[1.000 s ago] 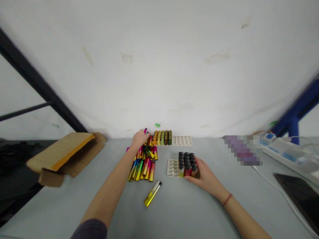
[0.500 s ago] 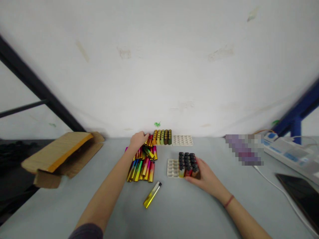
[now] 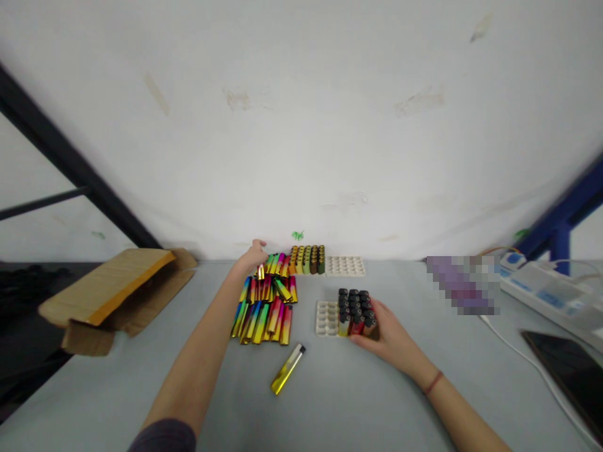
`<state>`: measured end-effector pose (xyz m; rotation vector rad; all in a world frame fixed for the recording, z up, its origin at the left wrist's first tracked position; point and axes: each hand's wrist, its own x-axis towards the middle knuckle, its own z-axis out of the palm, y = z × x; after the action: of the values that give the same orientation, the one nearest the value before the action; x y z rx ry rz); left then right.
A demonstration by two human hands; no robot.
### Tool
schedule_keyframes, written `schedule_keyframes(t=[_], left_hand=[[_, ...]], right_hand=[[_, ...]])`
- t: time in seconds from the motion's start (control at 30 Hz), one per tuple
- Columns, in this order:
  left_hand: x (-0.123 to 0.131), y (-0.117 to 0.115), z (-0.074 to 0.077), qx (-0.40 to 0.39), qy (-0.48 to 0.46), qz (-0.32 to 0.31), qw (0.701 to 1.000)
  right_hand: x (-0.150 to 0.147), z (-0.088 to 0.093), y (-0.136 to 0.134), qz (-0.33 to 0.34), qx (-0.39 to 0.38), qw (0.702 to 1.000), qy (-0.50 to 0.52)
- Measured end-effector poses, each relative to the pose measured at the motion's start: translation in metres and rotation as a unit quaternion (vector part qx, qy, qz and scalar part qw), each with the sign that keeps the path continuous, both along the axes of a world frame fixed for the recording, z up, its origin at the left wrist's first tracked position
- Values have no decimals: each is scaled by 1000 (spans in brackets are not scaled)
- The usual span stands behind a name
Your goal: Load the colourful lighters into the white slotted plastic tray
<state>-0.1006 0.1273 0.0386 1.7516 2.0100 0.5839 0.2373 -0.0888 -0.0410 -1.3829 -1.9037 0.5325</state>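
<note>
My left hand reaches to the far end of a pile of shiny rainbow-coloured lighters lying flat on the grey table; its fingers are curled over a gold lighter at the pile's back-left corner. My right hand rests against the right side of a white slotted tray, fingers wrapped round the block of upright black-capped lighters standing in it. One yellow-gold lighter lies alone in front of the pile.
A second white tray with a row of upright lighters stands by the wall. An open cardboard box lies at the left. A power strip, white cables and a dark flat device are at the right.
My left hand has shifted left and back along the far end of the pile, uncovering lighters it was over. The right hand has stayed on the tray.
</note>
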Motion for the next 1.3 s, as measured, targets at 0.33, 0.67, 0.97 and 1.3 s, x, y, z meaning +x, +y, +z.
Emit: schedule_keyframes(t=[0.33,0.67,0.97,1.3], left_hand=[[5,-5,-32,211,-89,-43,973],[-25,-53,-21,186,78,-131,971],[-23,-70,-25,162,147,-193,957],[29,-181,18,22,66,-285,956]], right_hand=[[0,2,0,7,4,1000,0],[0,6,0,4,6,1000,8],[0,8,0,10,2,1000,15],[1,9,1,14,6,1000,24]])
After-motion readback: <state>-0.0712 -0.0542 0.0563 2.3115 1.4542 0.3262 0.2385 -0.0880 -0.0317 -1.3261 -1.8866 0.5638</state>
